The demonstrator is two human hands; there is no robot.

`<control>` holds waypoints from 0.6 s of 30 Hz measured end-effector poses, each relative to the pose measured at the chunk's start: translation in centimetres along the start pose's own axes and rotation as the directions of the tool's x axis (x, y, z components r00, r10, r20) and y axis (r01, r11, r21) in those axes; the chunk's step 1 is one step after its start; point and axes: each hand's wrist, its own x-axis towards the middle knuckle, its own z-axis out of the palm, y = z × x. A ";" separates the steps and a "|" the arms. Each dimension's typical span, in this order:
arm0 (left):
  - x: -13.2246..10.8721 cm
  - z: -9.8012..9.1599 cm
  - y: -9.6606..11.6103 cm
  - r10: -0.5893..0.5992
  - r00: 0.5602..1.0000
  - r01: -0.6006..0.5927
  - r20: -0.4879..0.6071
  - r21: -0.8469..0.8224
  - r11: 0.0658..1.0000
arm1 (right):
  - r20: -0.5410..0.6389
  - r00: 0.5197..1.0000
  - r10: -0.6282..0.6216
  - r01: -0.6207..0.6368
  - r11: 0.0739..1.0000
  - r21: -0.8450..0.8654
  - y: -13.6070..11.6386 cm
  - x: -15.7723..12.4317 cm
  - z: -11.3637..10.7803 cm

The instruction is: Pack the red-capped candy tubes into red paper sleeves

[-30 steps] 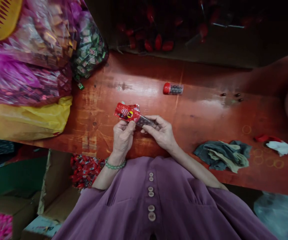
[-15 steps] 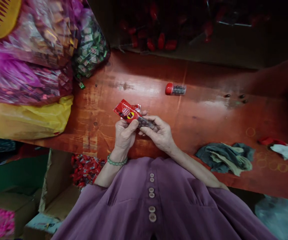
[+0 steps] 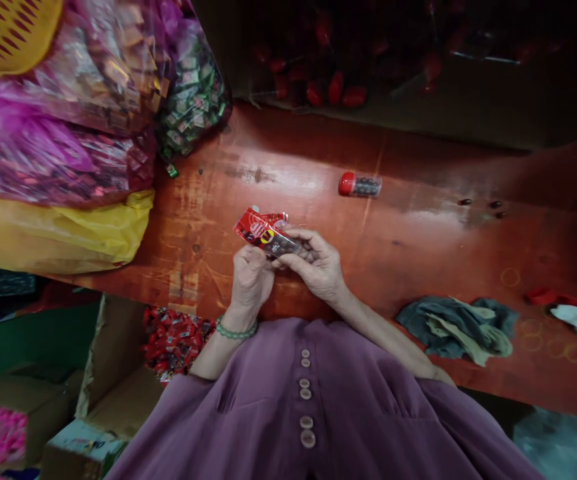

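Several big bags of sweets [image 3: 68, 127] filled the upper left of the frame, beside the red table [image 3: 418, 247]. I saw a grey cloth [image 3: 455, 323] at lower right. Near the middle, my left hand [image 3: 251, 280] and right hand [image 3: 318, 267] both pinched a red packet [image 3: 262, 232]. A little tube [image 3: 359, 185] lay above them.

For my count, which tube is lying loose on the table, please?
The red-capped tube lying alone; the wrapped tube is held by left hand and right hand.
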 end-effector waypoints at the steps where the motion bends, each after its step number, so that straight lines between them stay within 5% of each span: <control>1: 0.0 0.0 0.1 0.007 1.000 -0.007 -0.013 0.002 1.000 | 0.011 1.000 0.027 -0.027 0.999 0.024 0.0 0.0 -0.1; 8: -1.0 0.4 0.2 -0.109 0.993 0.108 -0.050 -0.022 0.994 | -0.036 0.998 -0.042 0.038 0.993 -0.113 0.8 0.1 -0.4; 11: -2.0 -0.3 0.8 -0.106 0.990 0.106 -0.091 -0.003 0.994 | 0.123 0.984 -0.130 0.156 0.959 -0.236 0.7 0.0 -0.5; 15: -4.7 -4.1 2.5 0.037 0.970 0.000 -0.241 0.149 0.989 | 0.335 0.921 -0.199 0.343 0.820 -0.457 0.3 -0.2 -1.5; 18: -8.1 -9.4 4.6 0.174 0.866 0.050 -0.468 0.427 0.903 | 0.313 0.909 -0.277 0.418 0.600 -0.682 0.0 0.3 -2.7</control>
